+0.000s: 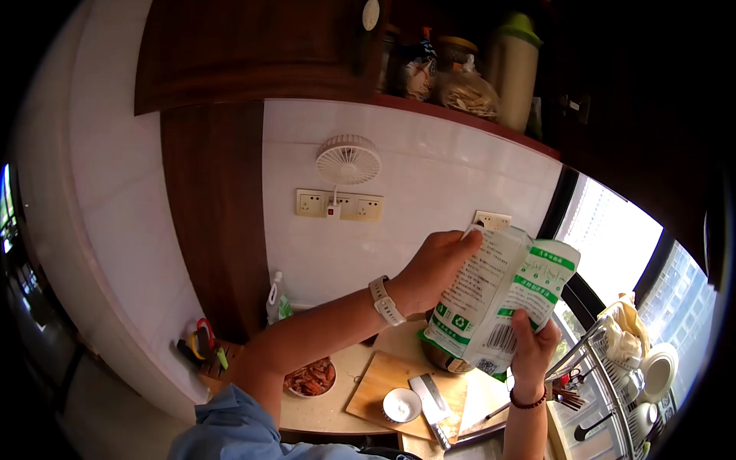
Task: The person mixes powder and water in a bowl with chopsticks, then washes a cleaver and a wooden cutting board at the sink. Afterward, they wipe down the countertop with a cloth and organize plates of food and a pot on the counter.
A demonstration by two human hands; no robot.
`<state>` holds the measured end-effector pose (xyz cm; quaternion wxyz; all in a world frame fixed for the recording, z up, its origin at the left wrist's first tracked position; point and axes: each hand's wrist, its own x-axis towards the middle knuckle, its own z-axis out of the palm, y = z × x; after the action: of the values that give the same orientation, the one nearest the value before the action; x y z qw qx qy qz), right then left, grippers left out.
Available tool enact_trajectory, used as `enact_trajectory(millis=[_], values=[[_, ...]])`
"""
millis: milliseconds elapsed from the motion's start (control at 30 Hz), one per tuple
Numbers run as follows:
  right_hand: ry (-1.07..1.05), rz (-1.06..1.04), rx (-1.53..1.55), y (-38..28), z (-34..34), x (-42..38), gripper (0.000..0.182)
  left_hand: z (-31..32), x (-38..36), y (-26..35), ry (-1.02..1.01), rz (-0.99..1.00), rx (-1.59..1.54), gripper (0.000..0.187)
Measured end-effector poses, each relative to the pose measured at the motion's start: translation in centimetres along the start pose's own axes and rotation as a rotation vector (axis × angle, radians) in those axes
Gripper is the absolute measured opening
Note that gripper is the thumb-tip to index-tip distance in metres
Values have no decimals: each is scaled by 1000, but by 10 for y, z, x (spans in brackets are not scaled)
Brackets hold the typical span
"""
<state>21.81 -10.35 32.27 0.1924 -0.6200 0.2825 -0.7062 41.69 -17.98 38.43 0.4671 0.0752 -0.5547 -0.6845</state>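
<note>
My left hand, with a pale watch on its wrist, grips the upper left edge of a green-and-white printed packet. Lower down on the right, my right hand holds the same packet, thumb on its printed face; a beaded bracelet circles that wrist. The packet is raised above the counter and tilted, and its contents are hidden. Beneath it lies a wooden cutting board, bearing a small white bowl with white stuff inside and a cleaver. A bowl of reddish-brown pieces stands to the left.
Overhead, a shelf carries jars, bagged food and a tall green-lidded container. A small fan is mounted by the wall sockets. At right stands a dish rack by the window. A knife block sits at left.
</note>
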Motion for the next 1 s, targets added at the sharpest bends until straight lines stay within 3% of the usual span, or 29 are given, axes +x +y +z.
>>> enact_trajectory(millis=[300, 433, 600, 700, 800, 1000], values=[[61, -184, -53, -64, 41, 93, 20, -11, -3, 58, 143, 284, 264, 41], [131, -176, -123, -95, 69, 156, 26, -36, -36, 49, 352, 87, 321, 41], [115, -395, -24, -102, 128, 261, 33, -68, -97, 37, 447, -14, 315, 34], [240, -531, -283, -93, 173, 315, 45, -85, -127, 30, 503, -64, 329, 29], [320, -523, -621, -88, 226, 318, 42, -100, -146, 27, 546, -87, 309, 26], [-43, -521, -928, -36, 268, 331, 41, -121, -164, 13, 582, -137, 270, 23]])
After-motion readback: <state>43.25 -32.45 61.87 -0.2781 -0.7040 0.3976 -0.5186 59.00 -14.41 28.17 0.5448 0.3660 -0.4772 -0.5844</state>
